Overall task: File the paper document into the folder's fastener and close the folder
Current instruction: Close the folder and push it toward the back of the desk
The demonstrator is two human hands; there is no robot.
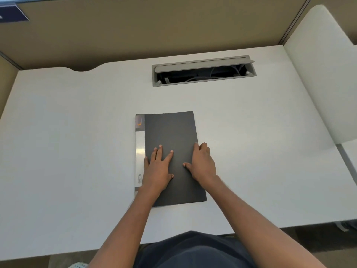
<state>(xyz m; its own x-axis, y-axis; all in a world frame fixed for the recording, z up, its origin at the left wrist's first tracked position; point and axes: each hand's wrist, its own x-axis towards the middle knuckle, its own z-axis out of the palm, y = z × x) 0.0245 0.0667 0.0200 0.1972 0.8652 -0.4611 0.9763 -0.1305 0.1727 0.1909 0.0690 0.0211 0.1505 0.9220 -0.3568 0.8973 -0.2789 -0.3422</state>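
Note:
A dark grey folder [170, 132] lies closed and flat in the middle of the white desk [67, 142], its white and silver spine strip [139, 147] on the left side. My left hand [157, 171] rests flat on the cover near the spine, fingers spread. My right hand [202, 165] lies on the cover's right edge, its fingers curled over that edge and thumb on top. No paper document is visible; the inside of the folder and its fastener are hidden.
A grey cable tray [203, 71] with its lid tilted up is set into the desk behind the folder. A tan partition [135, 26] runs along the back, and a white side panel [318, 74] stands at the right.

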